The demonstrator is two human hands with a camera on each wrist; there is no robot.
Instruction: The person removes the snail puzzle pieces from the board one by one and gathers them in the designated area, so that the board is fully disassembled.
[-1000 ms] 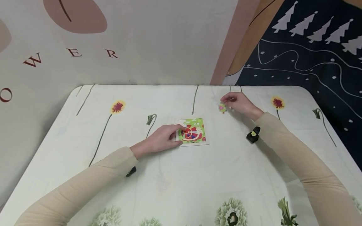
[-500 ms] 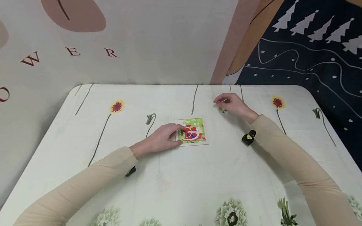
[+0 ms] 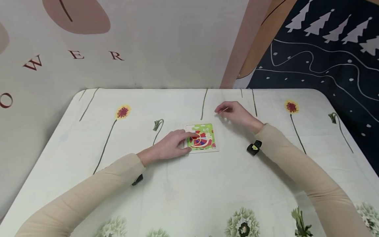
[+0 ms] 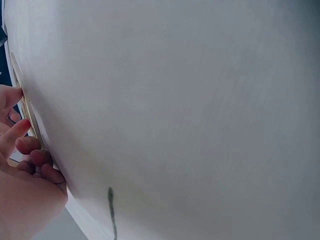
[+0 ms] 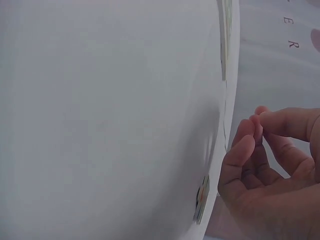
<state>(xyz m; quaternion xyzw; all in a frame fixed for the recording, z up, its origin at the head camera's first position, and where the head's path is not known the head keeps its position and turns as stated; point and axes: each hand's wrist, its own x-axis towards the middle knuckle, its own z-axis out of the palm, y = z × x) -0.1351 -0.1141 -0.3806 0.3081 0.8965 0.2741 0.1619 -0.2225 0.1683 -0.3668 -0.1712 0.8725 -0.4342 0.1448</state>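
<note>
A square jigsaw puzzle (image 3: 208, 131) with a red snail on green lies on the table at the middle of the head view. My left hand (image 3: 170, 144) holds it at its left side, the index finger stretched over the picture and the thumb at the lower left corner. To the right of the puzzle my right hand (image 3: 234, 113) hovers with loosely bent fingers, tips close together, and no piece shows between them. Under that hand, in the right wrist view, a small puzzle piece (image 5: 201, 200) lies on the table; the hand hides it in the head view.
The white tabletop (image 3: 177, 184) carries printed flowers. A pale wall (image 3: 165, 59) with letters rises behind it, and a dark fabric with white trees (image 3: 308, 62) hangs at the right. Each wrist wears a small black camera (image 3: 254, 148).
My right hand has moved left and slightly nearer, toward the puzzle, covering the small piece that showed beneath it before. The left hand and the puzzle stay in place.
</note>
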